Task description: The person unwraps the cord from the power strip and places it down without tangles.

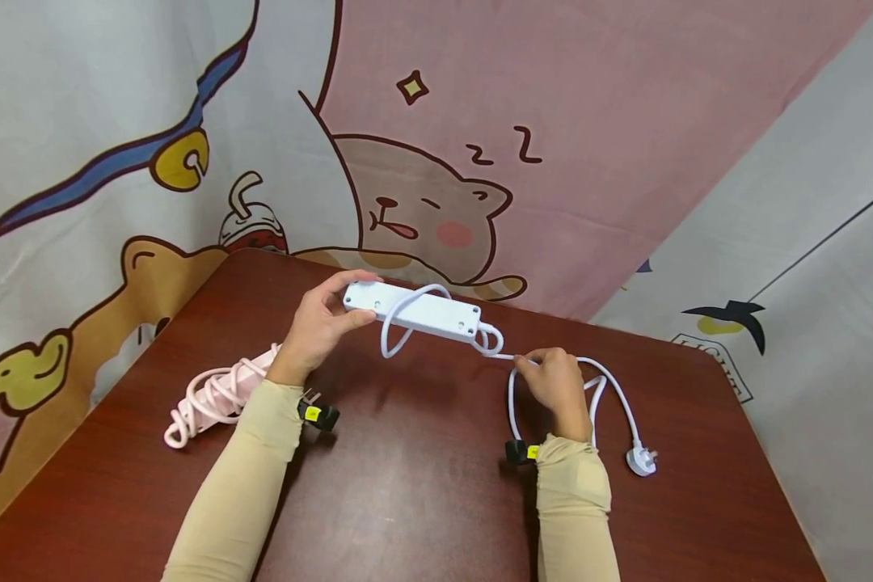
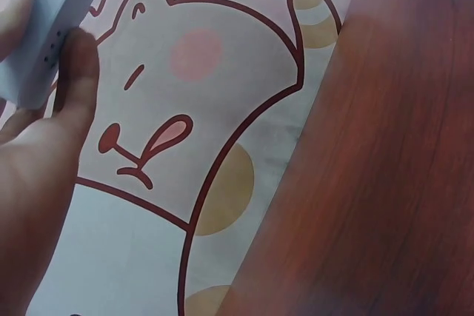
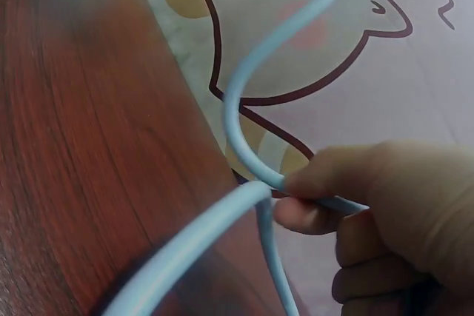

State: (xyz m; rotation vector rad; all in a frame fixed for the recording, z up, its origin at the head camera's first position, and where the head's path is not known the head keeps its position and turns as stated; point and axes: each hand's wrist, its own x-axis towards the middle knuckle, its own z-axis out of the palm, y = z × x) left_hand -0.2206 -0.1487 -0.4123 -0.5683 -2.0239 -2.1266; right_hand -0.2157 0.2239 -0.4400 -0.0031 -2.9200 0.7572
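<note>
A white power strip (image 1: 436, 314) is held above the table, its screwed underside facing the head camera. My left hand (image 1: 318, 323) grips its left end, thumb on one edge and fingers on the other; the left wrist view also shows this grip on the strip (image 2: 55, 20). One loop of the white cord (image 1: 389, 327) passes around the strip's middle. To the right, my right hand (image 1: 553, 380) pinches the cord between thumb and forefinger, close to where it leaves the strip. In the right wrist view the pinched cord (image 3: 237, 101) curves upward, with another stretch crossing below.
A pink power strip (image 1: 221, 396) wrapped in its own cord lies on the table at left, partly behind the left forearm. The white plug (image 1: 641, 460) rests at right on the brown table (image 1: 407, 485). A printed cartoon curtain (image 1: 589, 121) hangs behind.
</note>
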